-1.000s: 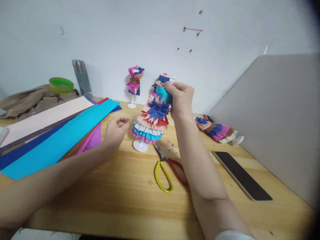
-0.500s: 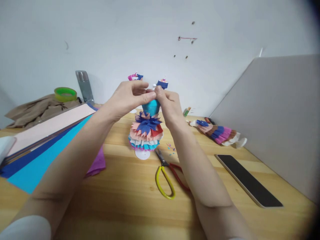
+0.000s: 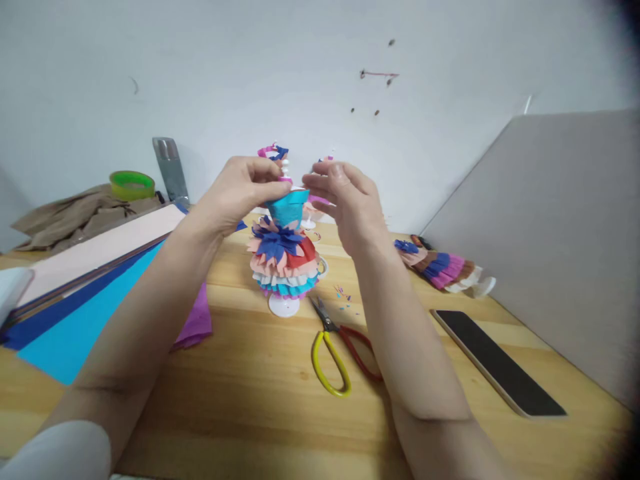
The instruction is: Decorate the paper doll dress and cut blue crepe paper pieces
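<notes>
A small dress form [image 3: 289, 212] on a round white base wears a turquoise paper bodice and a layered, ruffled paper skirt in red, peach, white and blue. A pointed blue-and-peach paper flower [image 3: 277, 241] sits at its waist. My left hand [image 3: 245, 190] pinches the top left of the bodice between thumb and fingers, below the white neck knob. To the right of the bodice, my right hand [image 3: 345, 197] is off it, fingers apart and holding nothing. Scissors [image 3: 329, 327] with one yellow and one red handle lie in front of the form.
Coloured paper sheets [image 3: 95, 293] lie at left, by brown fabric [image 3: 65, 217], green tape [image 3: 132, 185] and a bottle [image 3: 171, 170]. A phone [image 3: 497, 363] and another dressed form lying down [image 3: 440, 267] are at right. Paper scraps [image 3: 343, 295] lie near the scissors.
My right hand has let go of the bodice top, moved right and spread its fingers. The form's upper part has tilted or shifted slightly left, with my left hand still on it.
</notes>
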Demonstrator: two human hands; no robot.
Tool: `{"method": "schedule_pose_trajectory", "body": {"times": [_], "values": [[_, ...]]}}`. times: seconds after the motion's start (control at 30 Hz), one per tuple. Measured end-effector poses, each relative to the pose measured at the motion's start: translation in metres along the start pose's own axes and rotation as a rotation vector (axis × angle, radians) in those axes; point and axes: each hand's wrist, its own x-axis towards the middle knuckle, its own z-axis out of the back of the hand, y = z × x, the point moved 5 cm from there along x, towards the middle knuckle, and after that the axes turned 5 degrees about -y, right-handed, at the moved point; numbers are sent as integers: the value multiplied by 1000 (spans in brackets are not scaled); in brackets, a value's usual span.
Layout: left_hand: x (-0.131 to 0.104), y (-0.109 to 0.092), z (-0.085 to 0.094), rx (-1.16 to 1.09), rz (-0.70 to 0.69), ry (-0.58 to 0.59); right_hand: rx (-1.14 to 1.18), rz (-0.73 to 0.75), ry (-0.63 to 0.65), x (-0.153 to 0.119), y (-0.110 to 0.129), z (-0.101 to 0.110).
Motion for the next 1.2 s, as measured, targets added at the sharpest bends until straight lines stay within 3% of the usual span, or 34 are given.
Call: {"method": "schedule_pose_trajectory", "body": {"times": [0.13, 0.3, 0.47, 0.67, 0.87, 1.2], "values": [[14, 16, 27, -77, 114, -82, -116, 28, -7, 0, 6, 10], [18, 24, 45, -134, 208, -164, -291, 8, 272, -15, 5, -17], [18, 23, 47, -102, 199, -186, -520, 63, 382, -30, 3, -38], [20, 26, 46, -50, 142, -162, -614, 55, 457, -28, 0, -35], [19, 25, 48, 18, 126, -221, -684, 76, 369, -30, 10, -30], [17, 23, 50, 46, 167, -254, -886, 157, 402, -45, 13, -52]]}}
